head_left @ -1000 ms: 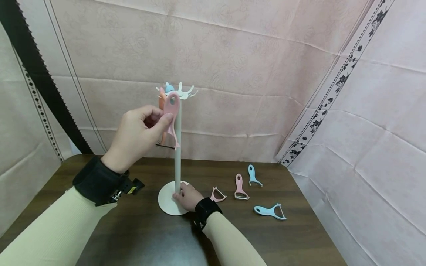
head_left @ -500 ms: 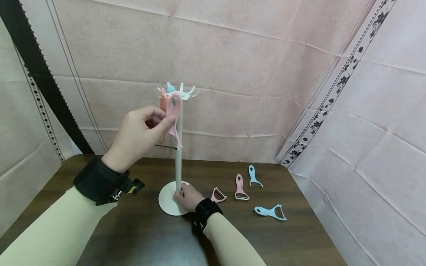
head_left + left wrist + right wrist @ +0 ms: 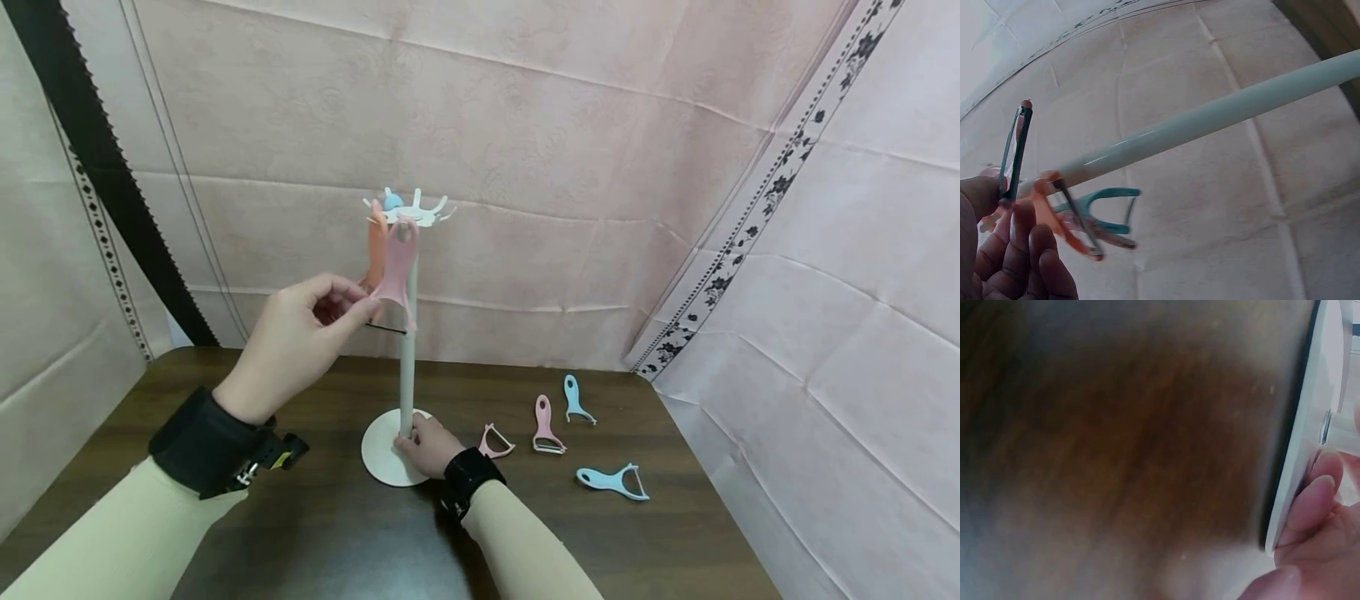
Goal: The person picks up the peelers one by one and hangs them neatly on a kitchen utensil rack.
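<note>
A white stand (image 3: 407,375) with a round base and a crown of hooks stands on the table. A pink peeler (image 3: 397,267) hangs upright by its handle hole at the front of the crown. My left hand (image 3: 303,333) pinches a lower corner of its head between thumb and forefinger; the left wrist view shows the blade (image 3: 1017,150) edge-on. Close behind hang an orange peeler (image 3: 377,250) and a blue peeler (image 3: 1116,192), partly hidden in the head view. Down at the base, my right hand (image 3: 432,448) holds the foot of the pole, thumb and fingers around it.
Right of the stand lie a pink peeler (image 3: 495,442) partly behind the right wrist, another pink peeler (image 3: 545,423), a blue peeler (image 3: 574,398) farther back and a blue peeler (image 3: 611,480) nearer. A patterned cloth (image 3: 525,167) walls in the brown table (image 3: 337,533).
My left hand has slid down from the pink peeler's handle to its head, and the peeler stays up at the hooks. The right hand keeps its place on the stand.
</note>
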### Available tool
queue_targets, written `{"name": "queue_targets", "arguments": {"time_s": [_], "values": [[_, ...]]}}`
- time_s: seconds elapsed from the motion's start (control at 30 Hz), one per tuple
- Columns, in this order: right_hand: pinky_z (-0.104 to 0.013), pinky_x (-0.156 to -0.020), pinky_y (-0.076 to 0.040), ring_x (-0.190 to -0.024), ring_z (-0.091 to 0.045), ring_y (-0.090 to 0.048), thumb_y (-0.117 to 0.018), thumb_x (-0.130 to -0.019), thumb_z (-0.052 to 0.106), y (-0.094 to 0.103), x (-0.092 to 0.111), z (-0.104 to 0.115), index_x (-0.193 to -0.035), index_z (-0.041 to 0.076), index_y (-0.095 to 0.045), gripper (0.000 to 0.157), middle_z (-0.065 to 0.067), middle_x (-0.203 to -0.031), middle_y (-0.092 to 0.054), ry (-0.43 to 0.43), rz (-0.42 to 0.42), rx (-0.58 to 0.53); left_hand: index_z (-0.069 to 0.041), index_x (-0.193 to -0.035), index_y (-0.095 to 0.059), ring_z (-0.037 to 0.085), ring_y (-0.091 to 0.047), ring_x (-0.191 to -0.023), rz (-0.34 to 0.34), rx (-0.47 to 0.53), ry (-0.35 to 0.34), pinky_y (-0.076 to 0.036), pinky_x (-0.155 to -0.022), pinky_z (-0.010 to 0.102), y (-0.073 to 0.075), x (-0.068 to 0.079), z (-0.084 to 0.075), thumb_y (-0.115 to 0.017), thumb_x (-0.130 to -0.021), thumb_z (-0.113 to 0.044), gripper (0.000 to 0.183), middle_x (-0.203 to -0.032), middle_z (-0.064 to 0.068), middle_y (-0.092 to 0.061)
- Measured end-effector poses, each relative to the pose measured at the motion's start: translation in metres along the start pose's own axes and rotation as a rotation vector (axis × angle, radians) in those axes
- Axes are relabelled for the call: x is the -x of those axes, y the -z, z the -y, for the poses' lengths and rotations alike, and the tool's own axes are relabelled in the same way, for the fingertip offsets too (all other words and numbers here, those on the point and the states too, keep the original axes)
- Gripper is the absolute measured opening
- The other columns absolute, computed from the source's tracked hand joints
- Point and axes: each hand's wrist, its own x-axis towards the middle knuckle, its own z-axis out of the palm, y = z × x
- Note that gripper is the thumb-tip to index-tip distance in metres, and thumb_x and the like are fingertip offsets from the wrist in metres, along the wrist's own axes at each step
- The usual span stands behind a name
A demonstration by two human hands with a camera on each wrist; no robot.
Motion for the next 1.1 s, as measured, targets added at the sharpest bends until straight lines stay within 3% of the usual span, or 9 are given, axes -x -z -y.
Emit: {"name": "queue_targets", "arguments": {"time_s": [0.23,0.47,0.63,0.8,0.97,1.1], "values": [[-0.027,-0.066,-0.045,-0.074,-0.012,-0.052,-0.058,-0.098,0.031,0.011,0.006,-0.002,-0.108,0.01,-0.061,0.023,-0.001,-0.085,-0.055,0.072,0.051,0.042,-0.015,-0.097,-0.066,0.015,-0.05,-0.069,0.021,-0.002,0.053,-0.042,-0.059,0.026,-0.01,0.023,0.025,-0.065,-0.093,-0.036,0.022,-0.077,-0.002,-0.059],[-0.033,-0.07,-0.049,-0.085,-0.015,-0.056,-0.054,-0.1,0.033,0.051,0.024,-0.016,-0.125,0.012,-0.059,0.034,0.001,-0.105,-0.059,0.047,0.061,-0.012,-0.015,-0.097,-0.065,0.018,-0.053,-0.072,0.13,-0.006,0.152,-0.045,-0.059,0.031,-0.028,0.04,0.059,-0.062,-0.093,-0.044,0.029,-0.08,-0.001,-0.06],[-0.036,-0.079,-0.046,-0.089,-0.014,-0.056,-0.055,-0.1,0.033,0.081,0.037,-0.044,-0.119,0.012,-0.063,0.03,0.004,-0.101,-0.061,0.026,-0.024,0.06,-0.011,-0.106,-0.063,0.018,-0.057,-0.078,0.285,-0.061,0.263,-0.047,-0.064,0.034,-0.055,0.052,0.08,-0.062,-0.086,-0.06,0.053,-0.087,0.001,-0.063],[-0.037,-0.076,-0.048,-0.089,-0.017,-0.059,-0.057,-0.099,0.026,0.105,0.049,-0.074,-0.116,0.008,-0.064,0.025,0.0,-0.101,-0.063,-0.013,-0.121,0.133,-0.005,-0.119,-0.057,0.018,-0.058,-0.073,0.438,-0.087,0.386,-0.047,-0.06,0.032,-0.093,0.066,0.095,-0.065,-0.083,-0.061,0.067,-0.085,0.003,-0.062],[-0.044,-0.083,-0.049,-0.099,-0.026,-0.062,-0.059,-0.096,0.019,0.127,0.048,-0.102,-0.121,0.001,-0.06,0.031,-0.012,-0.109,-0.065,-0.094,-0.314,0.25,-0.001,-0.128,-0.05,0.019,-0.059,-0.07,0.5,0.014,0.535,-0.047,-0.058,0.033,-0.132,0.077,0.106,-0.068,-0.086,-0.051,0.068,-0.084,0.006,-0.062],[-0.049,-0.092,-0.045,-0.111,-0.036,-0.058,-0.057,-0.096,0.02,0.147,0.044,-0.121,-0.127,-0.004,-0.054,0.04,-0.024,-0.121,-0.06,-0.172,-0.38,0.31,0.004,-0.125,-0.052,0.022,-0.062,-0.074,0.506,0.078,0.561,-0.05,-0.063,0.039,-0.156,0.085,0.109,-0.069,-0.088,-0.04,0.06,-0.087,0.01,-0.064]]}}
